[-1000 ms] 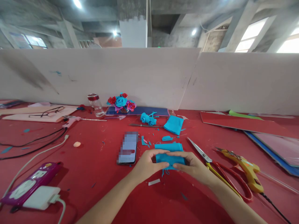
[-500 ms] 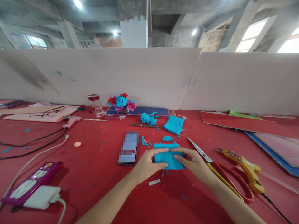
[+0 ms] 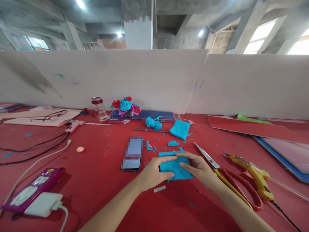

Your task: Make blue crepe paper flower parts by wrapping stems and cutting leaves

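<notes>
A bright blue square of thin craft sheet (image 3: 175,167), paper or cloth, is between my two hands over the table. My left hand (image 3: 154,169) grips its left side, fingers along the upper edge and thumb on the face. On the right side, my right hand (image 3: 196,164) pinches it with the thumb on the face and fingers at the top. Blue shreds stick out under its lower edge. Beyond the fingers lie small blue scraps (image 3: 173,143) and another blue square (image 3: 180,129). Several blue paper flowers (image 3: 153,123) rest farther back.
A phone (image 3: 132,153) lies left of my hands. Scissors (image 3: 217,167) and a yellow glue gun (image 3: 253,175) are close on the right. A flower bouquet (image 3: 126,105) and a glass bottle (image 3: 99,109) stand by the partition (image 3: 135,74). A purple power strip (image 3: 36,188) sits at left.
Both hands keep hold of the blue sheet. Its lower edge has come slightly nearer to me, and the shreds below it show less. Nothing else has visibly moved.
</notes>
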`<action>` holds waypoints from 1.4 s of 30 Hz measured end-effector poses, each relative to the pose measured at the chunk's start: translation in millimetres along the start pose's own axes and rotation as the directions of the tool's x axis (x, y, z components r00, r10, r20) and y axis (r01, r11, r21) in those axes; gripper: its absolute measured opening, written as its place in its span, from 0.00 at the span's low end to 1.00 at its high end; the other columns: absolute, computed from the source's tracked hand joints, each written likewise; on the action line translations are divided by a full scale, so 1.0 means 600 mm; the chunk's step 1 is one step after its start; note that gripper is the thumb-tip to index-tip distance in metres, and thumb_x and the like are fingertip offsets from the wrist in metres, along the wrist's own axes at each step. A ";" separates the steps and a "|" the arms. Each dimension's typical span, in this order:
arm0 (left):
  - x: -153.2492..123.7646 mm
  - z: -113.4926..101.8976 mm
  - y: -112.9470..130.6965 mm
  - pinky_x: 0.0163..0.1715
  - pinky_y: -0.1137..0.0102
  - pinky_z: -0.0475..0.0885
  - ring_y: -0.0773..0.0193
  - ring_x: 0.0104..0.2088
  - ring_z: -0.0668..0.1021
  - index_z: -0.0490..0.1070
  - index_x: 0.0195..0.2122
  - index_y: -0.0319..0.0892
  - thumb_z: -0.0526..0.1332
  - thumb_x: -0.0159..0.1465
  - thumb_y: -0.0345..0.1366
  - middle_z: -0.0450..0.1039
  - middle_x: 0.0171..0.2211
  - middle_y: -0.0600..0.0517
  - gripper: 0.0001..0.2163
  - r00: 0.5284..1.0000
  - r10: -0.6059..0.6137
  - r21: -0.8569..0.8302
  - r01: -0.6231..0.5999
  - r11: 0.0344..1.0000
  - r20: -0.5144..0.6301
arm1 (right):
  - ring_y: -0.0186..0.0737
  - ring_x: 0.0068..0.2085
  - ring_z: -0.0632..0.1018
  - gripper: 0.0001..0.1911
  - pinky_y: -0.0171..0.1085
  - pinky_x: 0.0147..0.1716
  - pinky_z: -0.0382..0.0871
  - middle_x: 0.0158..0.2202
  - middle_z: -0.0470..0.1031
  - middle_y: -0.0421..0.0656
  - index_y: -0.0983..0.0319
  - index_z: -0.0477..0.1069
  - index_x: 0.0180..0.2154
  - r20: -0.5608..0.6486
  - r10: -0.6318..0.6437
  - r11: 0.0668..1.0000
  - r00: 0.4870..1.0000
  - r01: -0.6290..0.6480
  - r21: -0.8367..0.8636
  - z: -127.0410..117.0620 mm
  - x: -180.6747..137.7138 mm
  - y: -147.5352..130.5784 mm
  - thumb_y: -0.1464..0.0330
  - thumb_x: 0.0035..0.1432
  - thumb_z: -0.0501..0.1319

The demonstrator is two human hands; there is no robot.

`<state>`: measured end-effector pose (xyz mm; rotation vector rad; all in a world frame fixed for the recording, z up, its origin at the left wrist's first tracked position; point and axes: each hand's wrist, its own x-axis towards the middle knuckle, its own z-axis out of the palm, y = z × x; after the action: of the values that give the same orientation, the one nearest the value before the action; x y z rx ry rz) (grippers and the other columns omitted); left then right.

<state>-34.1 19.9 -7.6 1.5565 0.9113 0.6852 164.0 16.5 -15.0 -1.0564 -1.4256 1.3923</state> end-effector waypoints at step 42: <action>0.029 -0.179 -0.076 0.41 0.62 0.62 0.50 0.46 0.69 0.57 0.37 0.43 0.47 0.49 0.15 0.71 0.50 0.44 0.18 0.821 0.175 0.761 0.393 0.517 -0.543 | 0.47 0.44 0.75 0.23 0.44 0.42 0.72 0.46 0.74 0.44 0.56 0.72 0.46 -0.099 0.079 0.994 0.992 -0.071 0.086 -0.006 -0.002 -0.003 0.58 0.47 0.67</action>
<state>-122.3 93.8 -34.1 2.1635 2.0423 0.6270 167.6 16.1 -13.4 -1.1217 -1.2558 1.4172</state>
